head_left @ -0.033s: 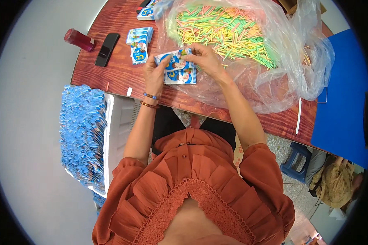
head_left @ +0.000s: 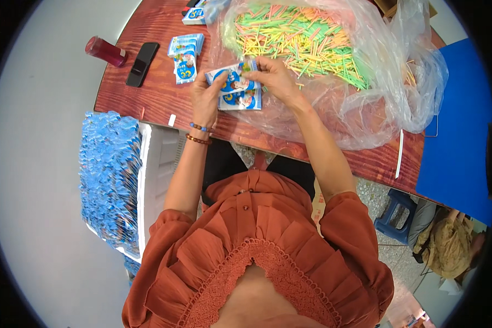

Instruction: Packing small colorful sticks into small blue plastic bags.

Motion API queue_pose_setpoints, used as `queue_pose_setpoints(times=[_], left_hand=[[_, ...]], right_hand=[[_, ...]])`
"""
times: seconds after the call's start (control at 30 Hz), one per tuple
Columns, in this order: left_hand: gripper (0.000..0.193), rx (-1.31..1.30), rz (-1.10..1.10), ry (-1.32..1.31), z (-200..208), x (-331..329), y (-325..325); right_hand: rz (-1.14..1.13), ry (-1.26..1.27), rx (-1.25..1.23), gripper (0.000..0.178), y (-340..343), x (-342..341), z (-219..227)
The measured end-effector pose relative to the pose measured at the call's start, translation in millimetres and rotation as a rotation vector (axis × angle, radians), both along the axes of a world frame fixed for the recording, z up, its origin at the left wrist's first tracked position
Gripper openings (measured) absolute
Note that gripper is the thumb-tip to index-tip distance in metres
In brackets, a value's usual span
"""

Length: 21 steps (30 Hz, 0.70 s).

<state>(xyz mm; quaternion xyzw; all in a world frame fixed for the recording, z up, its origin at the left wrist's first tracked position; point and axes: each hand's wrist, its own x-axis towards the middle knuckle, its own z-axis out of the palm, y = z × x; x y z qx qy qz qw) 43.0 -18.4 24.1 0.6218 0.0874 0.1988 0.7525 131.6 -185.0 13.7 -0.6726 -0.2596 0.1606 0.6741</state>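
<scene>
A small blue-and-white printed packet point(head_left: 233, 80) is held out between my two hands, just past the table's near edge. My left hand point(head_left: 205, 98) pinches its left end, thumb on top. At the other end, the thumb and fingers of my right hand point(head_left: 273, 79) are closed on the packet's upper right corner. Beneath it, partly covered, lies a second packet point(head_left: 241, 100) of the same print. Farther right, a large clear plastic bag point(head_left: 361, 117) spreads open with a heap of thin pink, yellow and green sticks point(head_left: 300, 41) inside.
Left of my hands are a short pile of packets point(head_left: 185, 61), a black phone point(head_left: 142, 64) and a red lidded bottle point(head_left: 105, 51). More packets point(head_left: 195, 16) lie at the back. Below left, a white box point(head_left: 153, 164) is heaped with blue packets point(head_left: 109, 175). A blue stool point(head_left: 396, 216) stands lower right.
</scene>
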Motion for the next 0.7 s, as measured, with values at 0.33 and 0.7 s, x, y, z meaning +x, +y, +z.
queue_pose_setpoints(times=[0.33,0.7], left_hand=[[0.013,-0.253,-0.107,0.022,23,1,-38],[0.015,-0.09,0.0,0.06,22,-13,-80]], right_hand=[[-0.098,-0.068,0.006,0.012,-43,-16,24],[-0.166,0.029,0.126,0.012,-74,-38,29]])
